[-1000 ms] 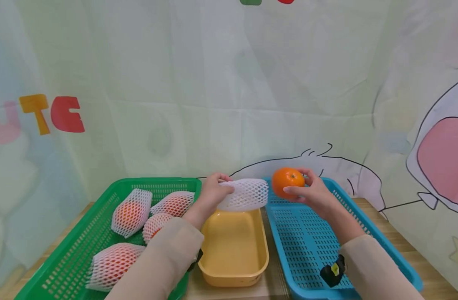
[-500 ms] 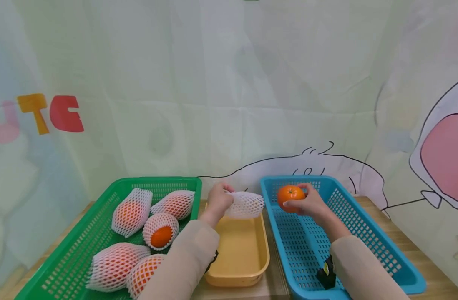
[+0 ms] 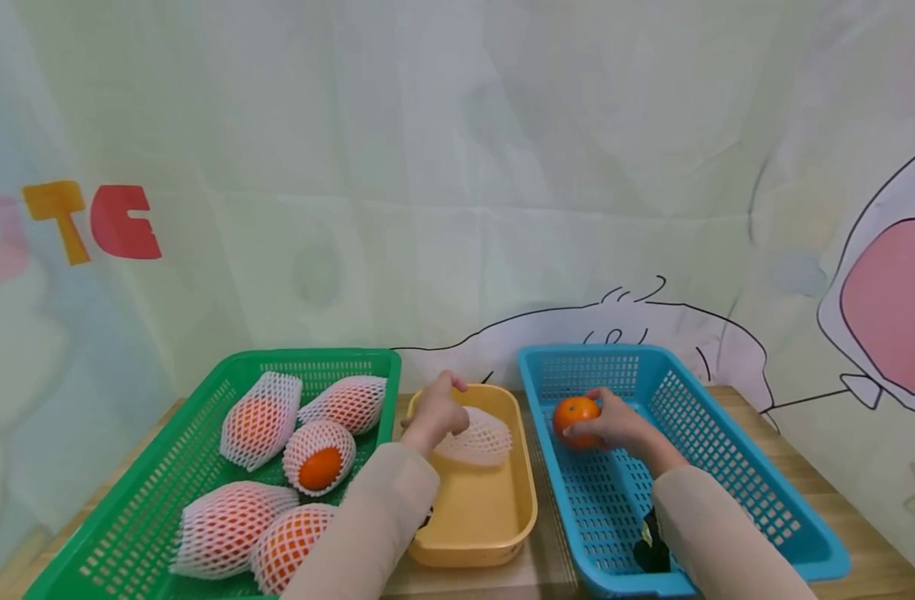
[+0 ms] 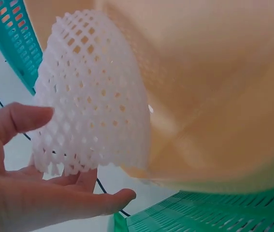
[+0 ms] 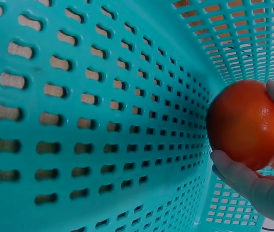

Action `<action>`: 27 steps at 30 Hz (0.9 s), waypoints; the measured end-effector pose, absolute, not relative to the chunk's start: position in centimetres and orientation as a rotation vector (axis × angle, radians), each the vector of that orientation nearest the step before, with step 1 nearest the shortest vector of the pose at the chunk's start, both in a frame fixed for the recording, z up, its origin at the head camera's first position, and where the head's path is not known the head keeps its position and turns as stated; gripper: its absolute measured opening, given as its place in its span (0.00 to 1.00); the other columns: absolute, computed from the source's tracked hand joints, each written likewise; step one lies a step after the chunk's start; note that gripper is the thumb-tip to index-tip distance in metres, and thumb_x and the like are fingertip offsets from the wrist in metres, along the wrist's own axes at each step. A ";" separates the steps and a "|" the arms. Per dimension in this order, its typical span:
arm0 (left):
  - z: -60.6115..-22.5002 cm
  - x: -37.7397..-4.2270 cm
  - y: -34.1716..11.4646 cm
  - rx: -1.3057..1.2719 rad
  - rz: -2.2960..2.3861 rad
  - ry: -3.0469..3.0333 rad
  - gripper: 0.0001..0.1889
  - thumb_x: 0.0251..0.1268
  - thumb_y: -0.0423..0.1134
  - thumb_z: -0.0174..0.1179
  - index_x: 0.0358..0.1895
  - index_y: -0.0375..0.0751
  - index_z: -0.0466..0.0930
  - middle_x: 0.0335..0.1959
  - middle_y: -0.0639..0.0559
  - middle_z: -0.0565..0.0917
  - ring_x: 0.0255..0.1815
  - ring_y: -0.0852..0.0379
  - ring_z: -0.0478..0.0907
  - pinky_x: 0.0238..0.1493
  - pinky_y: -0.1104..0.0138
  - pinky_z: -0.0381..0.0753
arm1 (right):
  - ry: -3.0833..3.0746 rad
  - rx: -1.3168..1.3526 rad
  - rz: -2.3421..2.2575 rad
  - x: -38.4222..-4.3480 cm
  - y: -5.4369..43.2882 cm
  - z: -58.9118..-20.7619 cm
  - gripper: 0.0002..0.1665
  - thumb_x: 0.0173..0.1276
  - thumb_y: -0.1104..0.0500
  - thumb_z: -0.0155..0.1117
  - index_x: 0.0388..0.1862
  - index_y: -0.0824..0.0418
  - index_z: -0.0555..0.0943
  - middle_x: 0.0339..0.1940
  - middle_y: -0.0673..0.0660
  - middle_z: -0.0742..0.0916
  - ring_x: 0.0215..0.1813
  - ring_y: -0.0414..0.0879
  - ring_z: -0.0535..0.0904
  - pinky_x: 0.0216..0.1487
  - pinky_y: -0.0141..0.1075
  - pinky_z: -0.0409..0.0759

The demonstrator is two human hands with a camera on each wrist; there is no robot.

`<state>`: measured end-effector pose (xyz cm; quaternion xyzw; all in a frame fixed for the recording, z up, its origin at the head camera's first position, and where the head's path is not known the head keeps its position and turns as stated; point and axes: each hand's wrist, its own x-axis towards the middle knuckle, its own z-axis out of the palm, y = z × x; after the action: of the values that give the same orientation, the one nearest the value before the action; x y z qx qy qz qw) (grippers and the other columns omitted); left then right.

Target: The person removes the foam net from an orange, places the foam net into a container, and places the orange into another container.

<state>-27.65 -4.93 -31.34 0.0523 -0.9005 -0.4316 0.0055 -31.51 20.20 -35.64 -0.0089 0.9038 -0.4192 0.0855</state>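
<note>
Over the far part of a yellow tub (image 3: 476, 512), my left hand (image 3: 437, 414) has its fingers spread. A white foam fruit net (image 3: 482, 439) is just off the fingertips, over the tub. In the left wrist view, thumb and fingers stand apart around the near end of the net (image 4: 95, 96), not pinching it. My right hand (image 3: 615, 423) grips a bare orange (image 3: 573, 419) low inside the blue basket (image 3: 607, 500). Its thumb and fingers curl round the fruit in the right wrist view, close to the basket's perforated floor.
To the left, a green basket (image 3: 138, 475) holds several oranges in foam nets (image 3: 258, 421). The tub stands between the two baskets on a wooden table (image 3: 870, 558). A printed cloth (image 3: 457, 167) hangs behind them.
Both hands have moved down. The left hand has let go of the foam net, which is now lower, over the tub. The right hand has lowered the orange into the blue basket.
</note>
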 end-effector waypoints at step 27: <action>-26.5 -27.5 -5.7 -0.086 -1.361 -2.768 0.24 0.48 0.28 0.66 0.51 0.37 0.72 0.51 0.40 0.75 0.45 0.44 0.68 0.47 0.57 0.71 | 2.669 0.041 -1.059 -31.0 20.2 -35.1 0.50 0.54 0.51 0.69 0.68 0.68 0.54 0.57 0.73 0.70 0.51 0.63 0.70 0.43 0.53 0.75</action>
<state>-27.45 -5.66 -26.55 -0.0277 -0.8967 -0.4409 0.0278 -31.04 20.21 -35.12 0.0141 0.9210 -0.3654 0.1345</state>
